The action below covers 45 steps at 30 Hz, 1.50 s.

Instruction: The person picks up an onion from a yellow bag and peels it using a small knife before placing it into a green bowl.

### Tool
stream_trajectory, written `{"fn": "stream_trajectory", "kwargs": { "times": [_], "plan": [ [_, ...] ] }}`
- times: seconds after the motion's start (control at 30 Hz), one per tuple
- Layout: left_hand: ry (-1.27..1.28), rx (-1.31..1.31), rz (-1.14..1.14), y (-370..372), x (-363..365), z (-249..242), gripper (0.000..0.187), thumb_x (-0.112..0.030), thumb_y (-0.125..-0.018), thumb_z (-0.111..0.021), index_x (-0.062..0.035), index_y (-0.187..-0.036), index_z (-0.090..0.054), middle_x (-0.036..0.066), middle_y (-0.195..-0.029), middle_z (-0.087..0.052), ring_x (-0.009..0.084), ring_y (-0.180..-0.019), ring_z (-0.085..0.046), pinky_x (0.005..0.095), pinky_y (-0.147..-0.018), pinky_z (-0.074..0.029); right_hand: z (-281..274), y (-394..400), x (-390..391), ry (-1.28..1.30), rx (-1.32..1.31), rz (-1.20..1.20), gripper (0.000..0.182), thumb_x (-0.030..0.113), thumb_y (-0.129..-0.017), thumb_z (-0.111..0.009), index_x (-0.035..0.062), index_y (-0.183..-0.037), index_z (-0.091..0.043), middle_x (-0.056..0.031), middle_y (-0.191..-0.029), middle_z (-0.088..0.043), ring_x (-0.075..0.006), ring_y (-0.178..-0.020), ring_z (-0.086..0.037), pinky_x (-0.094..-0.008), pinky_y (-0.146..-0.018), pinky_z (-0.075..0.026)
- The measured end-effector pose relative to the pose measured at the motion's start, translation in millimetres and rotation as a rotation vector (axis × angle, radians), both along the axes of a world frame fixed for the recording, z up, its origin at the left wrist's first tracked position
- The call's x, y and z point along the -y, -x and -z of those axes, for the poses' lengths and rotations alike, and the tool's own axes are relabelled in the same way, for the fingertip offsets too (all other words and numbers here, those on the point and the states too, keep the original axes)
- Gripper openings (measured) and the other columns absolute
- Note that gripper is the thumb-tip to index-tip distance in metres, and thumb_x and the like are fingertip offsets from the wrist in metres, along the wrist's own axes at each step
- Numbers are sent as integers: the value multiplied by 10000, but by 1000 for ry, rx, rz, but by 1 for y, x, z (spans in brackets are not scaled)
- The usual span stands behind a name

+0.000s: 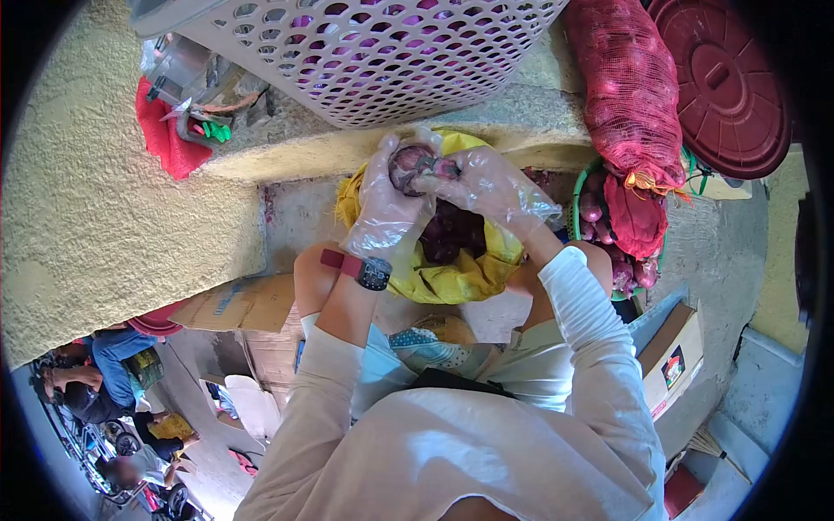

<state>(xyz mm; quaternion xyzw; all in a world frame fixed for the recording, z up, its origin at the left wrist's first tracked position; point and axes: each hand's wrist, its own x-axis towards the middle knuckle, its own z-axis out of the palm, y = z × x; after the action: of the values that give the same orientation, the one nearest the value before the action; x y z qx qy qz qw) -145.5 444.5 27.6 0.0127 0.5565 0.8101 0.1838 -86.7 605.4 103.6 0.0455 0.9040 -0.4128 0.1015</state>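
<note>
My left hand [382, 204], in a clear plastic glove, is closed round a red onion [408, 169]. My right hand [499, 187], gloved the same way, has its fingers closed on the onion's neck end. Dry, dark skin shows on part of the onion. Both hands are above a yellow sack [434, 286] with its rim folded open. Dark red onions [452, 233] lie inside the sack, partly hidden by my hands and the gloves.
A white perforated basket [408, 69] of onions stands on the ledge ahead. To its right are a full red mesh sack [630, 87] and a dark red lid [725, 82]. A green basket [575, 204] of onions sits at right. Cardboard [234, 304] lies left; people are beyond.
</note>
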Motion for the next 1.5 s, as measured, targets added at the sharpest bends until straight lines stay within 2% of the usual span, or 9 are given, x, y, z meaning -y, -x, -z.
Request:
{"fn": "stream_trajectory", "kwargs": {
  "times": [0.03,0.1,0.4,0.57,0.67,0.7,0.93,1.23,1.5],
  "plan": [
    [1,0,-1,2,3,-7,425,-414,-1056,-507,-22,-1153,-642,135,-1081,-708,285,-1014,-670,399,-920,-551,-2,0,-2,-30,-48,-14,647,634,-821,-753,-11,-803,-711,-227,-680,-645,-390,-608,-593,-439,-624,-495],
    [-452,644,171,6,6,-26,413,-407,-1060,-497,-20,-1109,-636,145,-1051,-704,289,-1002,-673,411,-915,-554,6,-2,1,-23,-118,-4,626,636,-809,-752,10,-795,-727,-226,-681,-649,-402,-634,-620,-457,-632,-501],
    [-383,230,-374,-11,-13,-24,448,-432,-1092,-416,-35,-1017,-611,152,-1038,-677,301,-996,-632,460,-971,-512,11,-6,31,57,-14,107,686,679,-833,-703,-6,-803,-713,-238,-667,-637,-409,-617,-609,-477,-620,-488],
    [-344,91,-311,-8,-13,-12,497,-481,-1085,-426,-32,-1097,-638,146,-1085,-682,285,-1010,-633,435,-969,-517,11,-3,33,153,83,204,701,703,-836,-680,4,-802,-714,-231,-671,-642,-405,-645,-643,-480,-626,-500],
    [-389,260,-84,3,-3,-30,558,-544,-1066,-438,-35,-1116,-662,145,-1103,-688,273,-1020,-640,426,-959,-527,5,-1,15,162,46,136,568,572,-825,-785,26,-719,-669,-86,-558,-516,-195,-523,-417,-374,-548,-410],
    [-513,487,80,7,2,-39,591,-580,-1052,-447,-38,-1112,-675,145,-1103,-692,269,-1020,-646,424,-949,-534,11,-1,13,162,46,137,568,572,-825,-785,26,-719,-669,-86,-558,-516,-195,-523,-417,-374,-548,-410],
    [-427,464,96,10,6,-22,645,-657,-1012,-464,-49,-966,-675,159,-1047,-696,292,-943,-650,441,-888,-557,-4,-10,18,15,-120,25,578,551,-833,-786,-13,-759,-683,-168,-600,-580,-282,-527,-512,-417,-589,-458],
    [-502,202,-397,-7,-8,-39,582,-596,-1045,-452,-57,-913,-629,156,-1016,-677,298,-941,-624,447,-911,-524,12,-6,40,151,140,161,645,652,-883,-672,10,-875,-729,-236,-706,-655,-372,-646,-661,-477,-610,-497],
    [-579,607,-9,10,2,-38,628,-641,-1015,-461,-49,-1005,-668,134,-994,-679,311,-926,-624,461,-893,-527,-9,-5,18,0,-49,-2,660,633,-833,-733,-24,-783,-692,-222,-631,-600,-370,-560,-550,-449,-590,-454]
  ]
}}
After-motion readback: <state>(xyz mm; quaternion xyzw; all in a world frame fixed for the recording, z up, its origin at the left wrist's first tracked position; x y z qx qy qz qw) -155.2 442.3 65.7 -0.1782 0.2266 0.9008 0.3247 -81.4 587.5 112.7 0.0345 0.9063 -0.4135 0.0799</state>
